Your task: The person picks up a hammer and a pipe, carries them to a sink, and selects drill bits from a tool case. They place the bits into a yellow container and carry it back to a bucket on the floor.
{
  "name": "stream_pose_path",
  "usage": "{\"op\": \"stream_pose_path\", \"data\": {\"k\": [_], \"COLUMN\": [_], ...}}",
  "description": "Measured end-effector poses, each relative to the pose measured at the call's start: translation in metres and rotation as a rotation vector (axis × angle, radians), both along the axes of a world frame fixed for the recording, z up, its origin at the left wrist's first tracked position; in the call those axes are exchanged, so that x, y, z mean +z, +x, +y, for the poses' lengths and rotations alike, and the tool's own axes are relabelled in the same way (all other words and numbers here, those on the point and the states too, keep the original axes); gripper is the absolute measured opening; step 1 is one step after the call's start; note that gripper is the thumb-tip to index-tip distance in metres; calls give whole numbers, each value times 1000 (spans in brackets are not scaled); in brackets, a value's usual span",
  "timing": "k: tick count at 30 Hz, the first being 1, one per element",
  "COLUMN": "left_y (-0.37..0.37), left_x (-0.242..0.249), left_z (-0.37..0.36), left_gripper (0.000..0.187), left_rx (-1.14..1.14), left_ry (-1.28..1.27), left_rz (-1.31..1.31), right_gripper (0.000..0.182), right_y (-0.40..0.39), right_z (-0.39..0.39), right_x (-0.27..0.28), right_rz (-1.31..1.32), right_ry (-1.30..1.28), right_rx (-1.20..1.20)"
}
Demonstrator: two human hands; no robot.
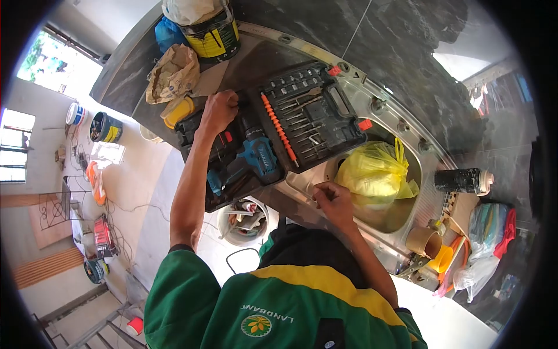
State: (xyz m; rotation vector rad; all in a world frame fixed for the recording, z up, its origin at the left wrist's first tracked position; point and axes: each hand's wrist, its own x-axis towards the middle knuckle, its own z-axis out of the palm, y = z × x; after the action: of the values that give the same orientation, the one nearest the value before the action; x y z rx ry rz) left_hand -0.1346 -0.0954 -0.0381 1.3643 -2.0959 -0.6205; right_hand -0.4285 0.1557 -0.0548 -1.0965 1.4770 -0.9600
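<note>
A black tool case point(200, 198) lies unfolded on the counter. One half holds a teal cordless drill point(260, 156); the other has an orange flexible shaft point(279, 129), rows of drill bits point(302, 119) and sockets point(296, 81). My left hand point(221, 110) is closed at the far side of the drill half, its fingertips hidden from view. Over the near edge of the sink, my right hand point(333, 202) is curled with thumb and fingers together; whatever they pinch is too small to make out. Just beyond it, a yellow plastic bag point(375, 171) sits in the sink basin point(414, 174).
A black bucket point(214, 43) and a crumpled paper bag point(173, 74) stand beyond the case. Below the counter is a white bucket point(224, 224) of scraps. A dark bottle point(459, 181) and a brown cup point(423, 242) are at right. Cables point(125, 206) trail over the floor.
</note>
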Motion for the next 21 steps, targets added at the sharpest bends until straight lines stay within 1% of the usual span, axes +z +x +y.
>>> {"op": "stream_pose_path", "data": {"k": [3,5,6,8,9,11,12,14,15,16,17,19,20,21], "left_y": [-3,-6,-7,-3,-1,2,3,9,17,24,29,37,39,40], "left_x": [1,5,7,12,16,31,40,53,52,51,50,53,47,34], "left_z": [-1,2,2,4,6,12,19,36,42,49,60,85,95,103], "left_gripper": [19,18,18,17,17,16,16,19,22,26,26,35,35,37], "left_rx": [-18,6,1,187,181,358,351,428,455,480,473,556,550,489], "left_ry": [-16,-133,-134,-226,-224,-143,-144,-303,-350,-397,-393,-227,-223,-240], "left_rz": [12,-33,-32,-146,-145,-139,-131,-12,-24,-37,-30,-7,-3,-9], "right_gripper": [18,19,19,20,20,18,18,15,15,15,14,14,13,13], "right_y": [2,2,1,0,-1,-4,-9,-26,-36,-46,-55,-75,-82,-86], "right_z": [-1,-1,-1,2,2,1,0,-5,-10,-17,-23,-34,-39,-45], "right_x": [-2,-4,-6,-7,-5,0,-4,-16,-13,-10,-8,-14,-19,-21], "right_rz": [4,-22,-22,-25,-24,-18,-11,57,69,34,-3,34,66,73], "right_ry": [-8,-23,-24,-12,-11,5,3,-108,-110,-108,-104,-140,-174,-171], "right_rx": [10,26,21,26,20,-1,-8,-85,-92,-153,-216,-263,-304,-310]}}
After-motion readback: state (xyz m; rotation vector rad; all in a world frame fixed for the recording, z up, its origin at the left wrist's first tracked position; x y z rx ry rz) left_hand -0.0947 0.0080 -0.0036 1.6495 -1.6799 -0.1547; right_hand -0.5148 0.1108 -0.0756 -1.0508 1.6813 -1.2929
